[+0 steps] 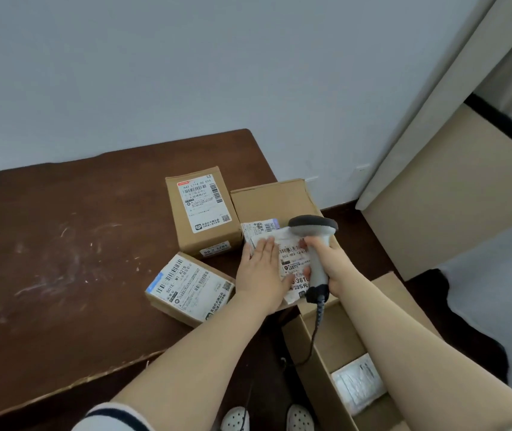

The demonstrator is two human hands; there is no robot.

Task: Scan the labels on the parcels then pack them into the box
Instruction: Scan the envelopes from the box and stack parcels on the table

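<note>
The left hand [259, 272] lies flat, fingers straight and together, pressing on the white label of a flat parcel [293, 259] at the right edge of the table [62, 244]. The right hand [326, 259] is curled round the grip of a grey scanner [312, 224], whose dark head points down over the same label. The thumb and a fingertip show on the near side of the handle. A coiled cable [317, 325] drops from the butt of the scanner.

The flat parcel seems to rest partly on a brown back parcel [275, 202], though the hands hide the join. Just left of that stands a tall parcel [202, 213], label facing up and toward the camera. In front of it, nearer the person, a low parcel [189, 287] sits turned at an angle, touching the left wrist's side.

The box [345, 340] stands open below the table's right end, under the right forearm, with one flap [398, 293] raised. A pale packet [359, 388] lies inside it. Two white shoes [236, 419] show at the bottom edge. A beige piece of furniture [450, 181] stands to the right against the wall.
</note>
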